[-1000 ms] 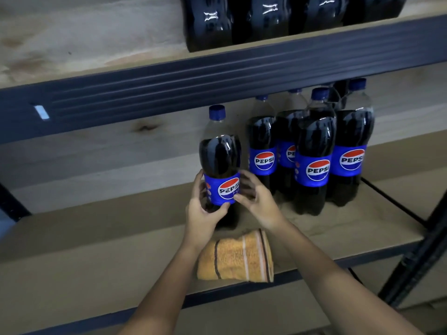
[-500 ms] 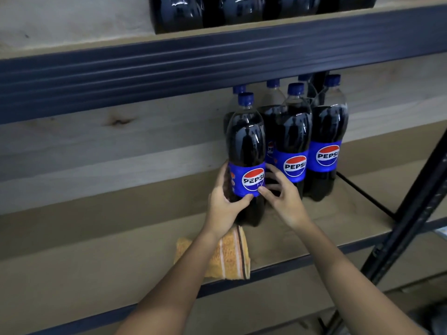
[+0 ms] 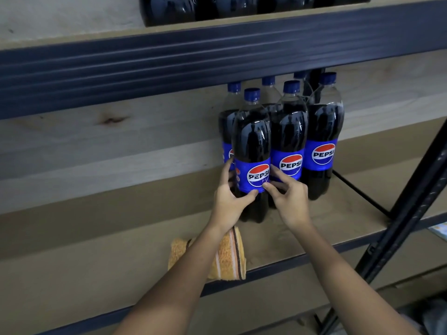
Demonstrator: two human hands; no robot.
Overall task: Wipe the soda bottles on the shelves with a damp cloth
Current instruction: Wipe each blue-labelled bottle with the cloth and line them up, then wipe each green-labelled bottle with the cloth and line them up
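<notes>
Bottles stand in a tight cluster on the middle shelf (image 3: 314,228), and both hands grasp the front bottle (image 3: 252,155) at its blue label. The left hand (image 3: 229,197) curls round the label's left side with the thumb across the lower edge; the right hand (image 3: 287,197) pinches the right side with bent fingers. This bottle stands upright, touching or very nearly touching the other bottles (image 3: 290,131) behind and to its right. The cloth (image 3: 229,257) lies folded near the shelf's front edge, partly hidden under the left forearm, and neither hand holds it.

Several things could go wrong from here. The bottles are tall and packed close, so a push or twist on the front one could knock its neighbours, and one toppling could take others with it. If the bottle is lifted, the shelf rail (image 3: 217,64) overhead sits just above the caps, so a straight upward pull could strike it. Smooth plastic, possibly damp, may slip in a grip this low on a heavy, full bottle. The left forearm passes right over the cloth, so drawing that arm back could drag it off the front edge. More bottles (image 3: 242,8) sit on the shelf above, still to be reached.
</notes>
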